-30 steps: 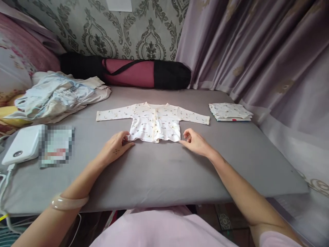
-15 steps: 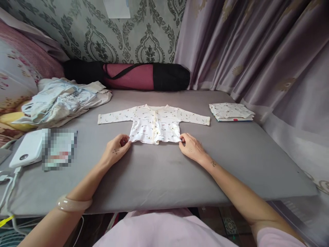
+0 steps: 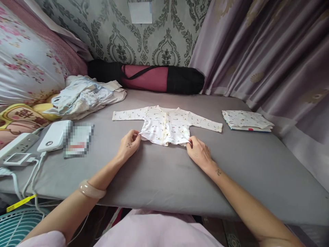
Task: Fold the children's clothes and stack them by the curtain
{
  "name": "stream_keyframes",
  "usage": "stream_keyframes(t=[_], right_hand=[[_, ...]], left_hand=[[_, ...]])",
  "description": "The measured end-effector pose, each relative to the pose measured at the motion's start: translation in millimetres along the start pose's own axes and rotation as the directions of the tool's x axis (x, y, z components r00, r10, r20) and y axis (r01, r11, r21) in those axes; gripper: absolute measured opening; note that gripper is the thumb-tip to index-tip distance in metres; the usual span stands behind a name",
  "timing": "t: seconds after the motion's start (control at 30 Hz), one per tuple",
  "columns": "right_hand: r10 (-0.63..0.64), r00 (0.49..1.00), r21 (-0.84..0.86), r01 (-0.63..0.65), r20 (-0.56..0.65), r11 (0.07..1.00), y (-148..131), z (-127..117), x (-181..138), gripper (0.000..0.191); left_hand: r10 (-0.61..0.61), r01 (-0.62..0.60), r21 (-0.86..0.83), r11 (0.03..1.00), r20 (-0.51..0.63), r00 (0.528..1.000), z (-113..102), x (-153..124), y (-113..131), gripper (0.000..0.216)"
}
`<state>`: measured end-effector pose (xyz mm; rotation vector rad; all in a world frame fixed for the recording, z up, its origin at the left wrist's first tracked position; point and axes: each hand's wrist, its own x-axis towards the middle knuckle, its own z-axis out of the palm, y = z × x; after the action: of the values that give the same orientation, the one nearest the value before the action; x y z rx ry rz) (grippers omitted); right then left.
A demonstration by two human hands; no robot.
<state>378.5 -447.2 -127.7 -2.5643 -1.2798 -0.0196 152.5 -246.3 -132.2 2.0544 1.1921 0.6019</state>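
A small white printed baby shirt [image 3: 167, 123] lies flat on the grey table [image 3: 159, 175], sleeves spread out to both sides. My left hand [image 3: 129, 145] pinches the shirt's lower left hem corner and lifts it slightly. My right hand [image 3: 199, 152] is closed on the lower right hem corner. Both forearms reach in from the near edge; a pale bangle sits on my left wrist.
A heap of pale blue and white clothes [image 3: 86, 96] lies at the back left. A folded printed garment [image 3: 245, 120] rests at the right. A rolled maroon and black bag [image 3: 159, 77] lies along the wall. A white power bank [image 3: 53, 135] and power strip [image 3: 17, 145] sit left.
My right hand moved in and closed on the right hem corner. My left hand's grip now raises the left corner a little. The view has shifted, so everything sits further right.
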Motion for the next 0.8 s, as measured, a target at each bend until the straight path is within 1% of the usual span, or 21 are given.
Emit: stream_keyframes(t=[0.07, 0.13, 0.23, 0.37, 0.43, 0.5, 0.6, 0.67, 0.7, 0.77, 0.8], right_hand=[[0.008, 0.999, -0.026, -0.007, 0.033, 1.000, 0, -1, 0, 0.011], [0.001, 0.998, -0.047, 0.002, 0.059, 0.999, 1, -3, 0, 0.015], [-0.025, 0.996, -0.091, 0.034, 0.089, 0.995, 7, -7, 1, 0.022], [-0.055, 0.987, -0.165, 0.080, 0.153, 0.983, 15, -16, 2, 0.025], [-0.076, 0.979, -0.194, 0.113, 0.191, 0.974, 17, -23, 3, 0.025], [-0.094, 0.971, -0.222, 0.144, 0.220, 0.964, 17, -29, 3, 0.025], [-0.105, 0.963, -0.261, 0.171, 0.248, 0.950, 16, -32, 2, 0.025], [-0.120, 0.964, -0.279, 0.185, 0.236, 0.942, 16, -30, 2, 0.027], [-0.143, 0.966, -0.282, 0.202, 0.215, 0.938, 17, -28, 2, 0.028], [-0.238, 0.960, -0.256, 0.269, 0.146, 0.928, 20, -23, 4, 0.034], [-0.306, 0.945, -0.224, 0.324, 0.113, 0.919, 23, -20, 5, 0.040]], left_hand=[[0.033, -0.033, 0.024, 0.999, 0.011, 0.999, 2, -1, 4, 0.026], [0.071, -0.073, 0.050, 0.996, 0.036, 0.997, 2, 0, 4, 0.031], [0.135, -0.144, 0.123, 0.982, 0.076, 0.988, -1, 4, -3, 0.040], [0.222, -0.256, 0.273, 0.927, 0.150, 0.963, -10, 13, -14, 0.043], [0.258, -0.304, 0.313, 0.900, 0.181, 0.949, -15, 16, -15, 0.044], [0.278, -0.335, 0.344, 0.877, 0.206, 0.938, -19, 19, -14, 0.045], [0.249, -0.349, 0.386, 0.854, 0.286, 0.925, -21, 21, -13, 0.041], [0.229, -0.350, 0.406, 0.844, 0.318, 0.920, -20, 20, -13, 0.038], [0.233, -0.354, 0.419, 0.836, 0.313, 0.921, -20, 20, -13, 0.037], [0.287, -0.386, 0.447, 0.807, 0.275, 0.918, -19, 18, -14, 0.036], [0.334, -0.421, 0.449, 0.788, 0.262, 0.905, -19, 18, -15, 0.037]])
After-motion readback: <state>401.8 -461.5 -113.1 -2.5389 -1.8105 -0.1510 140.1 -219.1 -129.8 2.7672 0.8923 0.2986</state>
